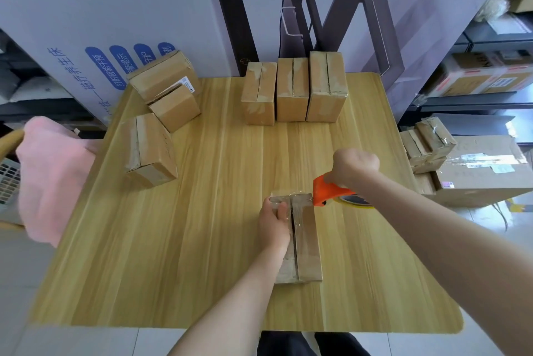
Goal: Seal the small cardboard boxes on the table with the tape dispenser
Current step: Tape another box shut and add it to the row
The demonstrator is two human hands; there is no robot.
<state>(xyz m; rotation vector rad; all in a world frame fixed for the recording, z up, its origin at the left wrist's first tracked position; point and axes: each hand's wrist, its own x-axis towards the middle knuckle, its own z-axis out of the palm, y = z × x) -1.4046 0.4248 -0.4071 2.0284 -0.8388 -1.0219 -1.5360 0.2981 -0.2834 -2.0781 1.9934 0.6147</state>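
Note:
A small cardboard box (306, 237) lies lengthwise on the wooden table (202, 240) in front of me, its top seam glossy with clear tape. My left hand (274, 225) lies on the box's left flap, fingers curled over its far edge, holding it down. My right hand (353, 166) grips the handle of the orange tape dispenser (331, 192), whose front end touches the far right corner of the box. A yellowish tape roll (356, 201) sits in the dispenser behind my wrist.
Three boxes (292, 90) stand in a row at the table's back edge. Three more (161, 113) lie at the back left. A pink cloth (49, 176) hangs off the left. More cartons (473, 171) stand on the floor to the right.

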